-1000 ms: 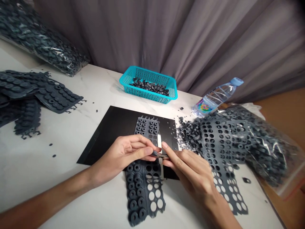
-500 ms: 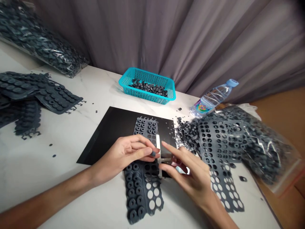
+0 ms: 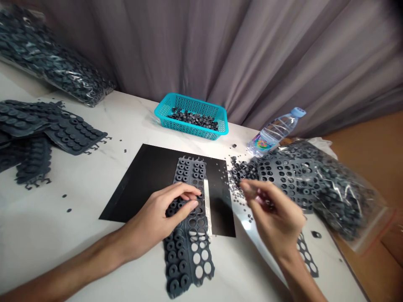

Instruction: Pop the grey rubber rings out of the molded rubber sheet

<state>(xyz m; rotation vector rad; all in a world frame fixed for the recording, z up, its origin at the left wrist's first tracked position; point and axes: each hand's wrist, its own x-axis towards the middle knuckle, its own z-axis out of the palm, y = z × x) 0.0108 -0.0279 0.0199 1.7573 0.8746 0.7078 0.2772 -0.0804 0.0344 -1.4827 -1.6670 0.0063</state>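
My left hand (image 3: 171, 209) hovers over a dark grey rubber sheet (image 3: 176, 256), thumb and fingers apart, with nothing visible between them. Rows of ring-shaped rubber plugs fill the sheet's left side; its lower right side is punched through with holes. My right hand (image 3: 273, 216) is closed, fingertips pinched near a heap of loose small rubber pieces (image 3: 244, 170). Something pinkish and shiny shows within its fingers, too blurred to name. A narrow white strip (image 3: 207, 205) lies along the sheet's right edge, on a black mat (image 3: 135, 184).
A turquoise basket (image 3: 192, 131) holds small dark pieces. At right are a water bottle (image 3: 273, 132), a holed rubber sheet (image 3: 277, 174) and a clear bag of dark parts (image 3: 340, 205). More rubber sheets (image 3: 69, 130) and a large filled bag (image 3: 59, 63) are at left.
My right hand has moved right, away from the left hand, to the loose pieces. The small dark plug earlier in my left fingers no longer shows there; those fingers have parted.
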